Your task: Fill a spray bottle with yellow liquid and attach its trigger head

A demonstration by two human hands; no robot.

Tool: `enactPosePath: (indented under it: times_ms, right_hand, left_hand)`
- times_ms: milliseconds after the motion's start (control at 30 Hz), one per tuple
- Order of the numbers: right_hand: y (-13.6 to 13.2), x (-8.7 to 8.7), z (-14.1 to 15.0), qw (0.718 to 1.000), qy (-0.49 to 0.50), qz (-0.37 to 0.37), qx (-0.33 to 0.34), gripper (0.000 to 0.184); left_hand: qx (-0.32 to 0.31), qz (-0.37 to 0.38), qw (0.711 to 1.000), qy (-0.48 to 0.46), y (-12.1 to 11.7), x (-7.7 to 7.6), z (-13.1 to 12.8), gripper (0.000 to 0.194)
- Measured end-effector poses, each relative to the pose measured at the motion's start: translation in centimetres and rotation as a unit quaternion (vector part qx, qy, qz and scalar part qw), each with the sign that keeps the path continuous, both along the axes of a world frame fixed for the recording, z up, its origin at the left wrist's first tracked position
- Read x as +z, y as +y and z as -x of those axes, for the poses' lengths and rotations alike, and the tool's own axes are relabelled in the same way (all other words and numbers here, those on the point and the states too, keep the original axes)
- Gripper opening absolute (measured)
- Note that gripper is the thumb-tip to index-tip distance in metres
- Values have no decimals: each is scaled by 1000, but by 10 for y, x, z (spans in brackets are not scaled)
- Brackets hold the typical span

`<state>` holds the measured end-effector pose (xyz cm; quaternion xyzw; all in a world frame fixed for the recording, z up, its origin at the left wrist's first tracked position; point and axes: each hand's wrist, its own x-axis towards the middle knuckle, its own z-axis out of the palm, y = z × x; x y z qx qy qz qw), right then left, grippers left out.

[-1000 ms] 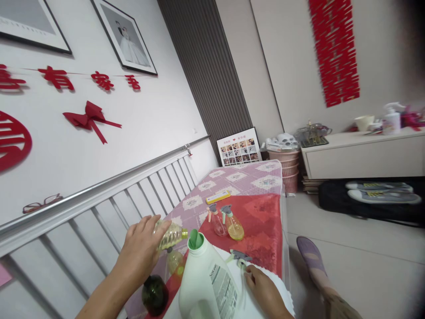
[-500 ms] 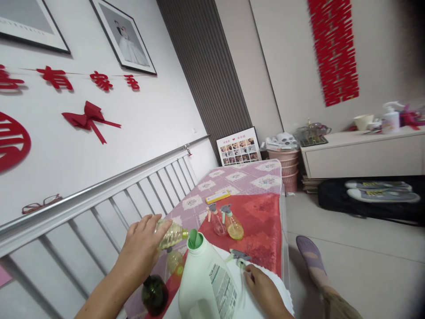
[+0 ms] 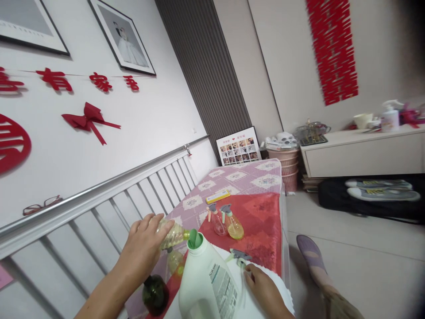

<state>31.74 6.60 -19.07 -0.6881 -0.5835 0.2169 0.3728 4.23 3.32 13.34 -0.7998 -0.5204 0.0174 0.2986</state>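
My left hand (image 3: 148,235) is wrapped around a clear ribbed bottle (image 3: 174,235) tipped onto its side. The bottle's yellow-green neck meets the green spout of a large pale green jug (image 3: 202,279), which stands upright. In my right hand (image 3: 262,285) is a grey-and-green spray head (image 3: 241,256), pinched at its collar, with a thin tube trailing below. Beyond the jug stand two spray bottles, an empty-looking one with a pink trigger (image 3: 218,223) and one holding yellow liquid (image 3: 235,228). Partly behind my left hand is another yellowish bottle (image 3: 175,261).
A dark green bottle (image 3: 155,294) stands left of the jug. A red cloth (image 3: 259,212) and a white mat (image 3: 259,310) cover part of the patterned surface, with a yellow box (image 3: 218,196) at the back. A white railing (image 3: 133,204) runs along the left.
Almost nothing differs. My left hand and the tilted bottle have shifted very slightly to the right; my right hand keeps its place.
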Motion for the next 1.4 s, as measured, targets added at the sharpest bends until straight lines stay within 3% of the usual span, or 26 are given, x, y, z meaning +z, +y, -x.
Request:
enactPosePath:
  times_ms: [400, 633, 1133, 1400]
  right_hand:
    - [1, -2, 0, 1000, 6, -15, 3, 29]
    - [1, -1, 0, 1000, 10, -13, 0, 29]
    - [0, -1, -1, 1000, 9, -8, 3, 30]
    - [1, 0, 0, 1000, 3, -3, -3, 28]
  left_hand:
    - [-62, -46, 996, 52, 7, -2, 1, 70]
    - [-92, -30, 991, 90, 3, 3, -10, 70]
    - [-120, -45, 983, 131, 4, 7, -24, 50]
    - [-64, -44, 995, 64, -2, -5, -6, 65]
